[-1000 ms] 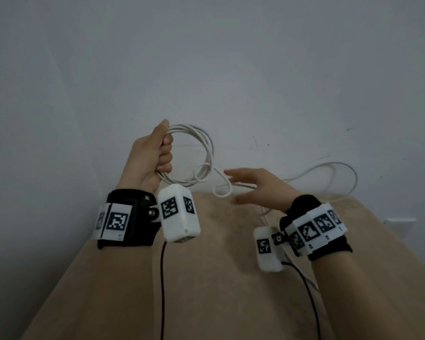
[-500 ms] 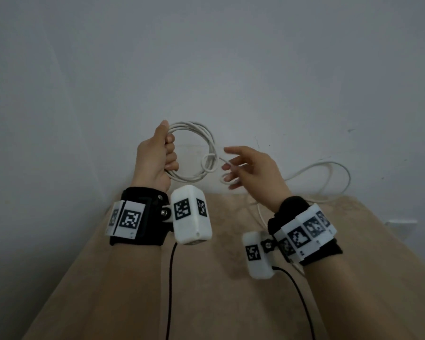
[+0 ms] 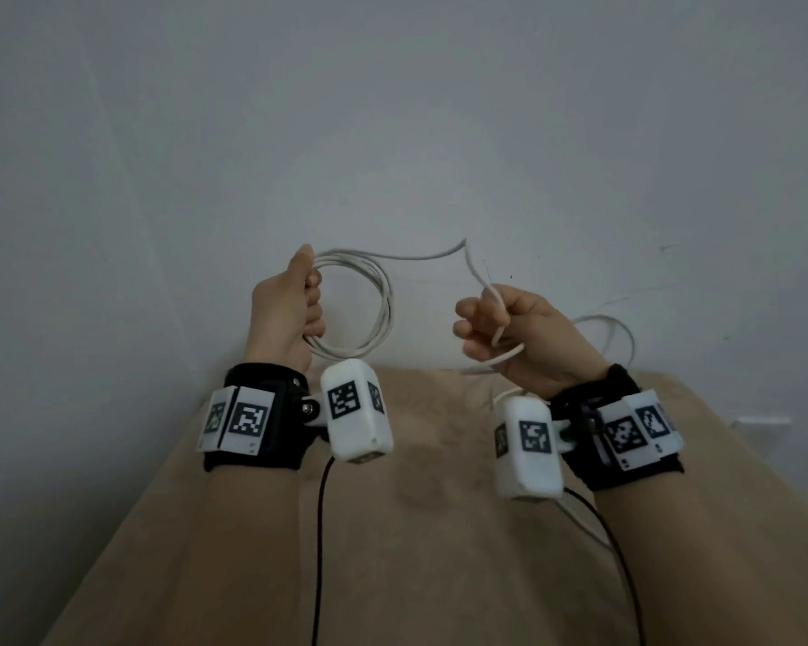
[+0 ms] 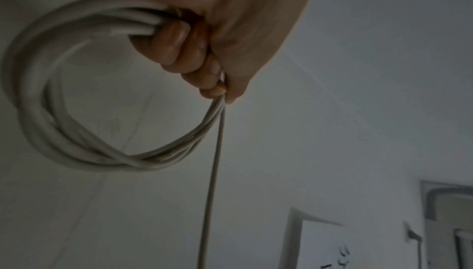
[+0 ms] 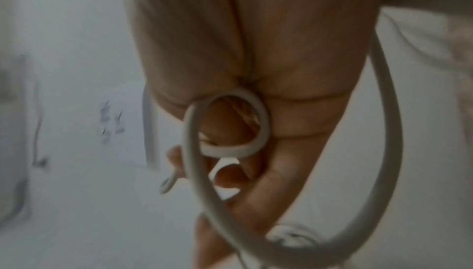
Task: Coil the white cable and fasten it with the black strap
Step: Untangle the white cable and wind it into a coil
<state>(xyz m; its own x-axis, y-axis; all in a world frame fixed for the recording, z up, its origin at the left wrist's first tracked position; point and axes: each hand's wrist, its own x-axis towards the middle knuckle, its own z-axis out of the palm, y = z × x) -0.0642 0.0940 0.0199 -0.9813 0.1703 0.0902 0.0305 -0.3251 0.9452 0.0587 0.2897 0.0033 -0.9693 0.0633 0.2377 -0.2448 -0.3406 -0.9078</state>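
Left hand grips white cable; strap unseen.

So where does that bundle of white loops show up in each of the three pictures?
Head: the coil hangs left of centre, gripped by the left hand.
Left wrist: the coil fills the left side, below the curled fingers.
Right wrist: not in it; only loose cable shows.
Shared landmark: the strand running from the coil to the right hand.

You have no readable words or numbers here. The tags on your wrist bands and on the white camera housings carry only black-and-white square code patterns; the dark wall marks are too blurred to read.
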